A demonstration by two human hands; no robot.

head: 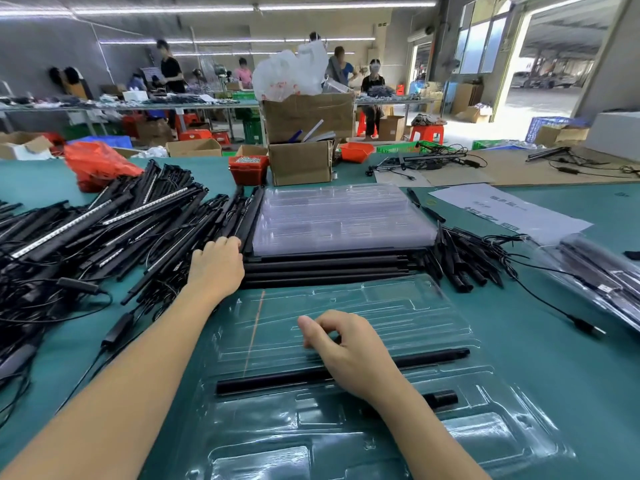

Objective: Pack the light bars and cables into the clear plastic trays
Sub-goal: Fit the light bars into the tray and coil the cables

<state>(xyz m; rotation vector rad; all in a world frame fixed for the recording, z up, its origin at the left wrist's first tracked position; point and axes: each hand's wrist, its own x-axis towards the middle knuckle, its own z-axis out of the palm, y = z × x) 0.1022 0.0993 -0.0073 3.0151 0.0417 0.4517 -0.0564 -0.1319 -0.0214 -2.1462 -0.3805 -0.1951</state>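
Observation:
A clear plastic tray (398, 306) lies open on the green table in front of me. One long black light bar (433, 358) sits across it, and a short black tube (443, 398) lies in a slot below. My right hand (349, 355) rests on the long bar with its fingers curled. My left hand (216, 265) reaches to the left end of a row of black bars (329, 268) lying behind the tray, fingers curled over their ends. A stack of clear trays (339, 216) stands behind those bars.
A big heap of black light bars and cables (86, 230) fills the left side. Short black pieces and a cable (464, 258) lie at right, beside a packed tray (595, 275) and a paper sheet (502, 209). Cardboard boxes (301, 161) and red bins stand behind.

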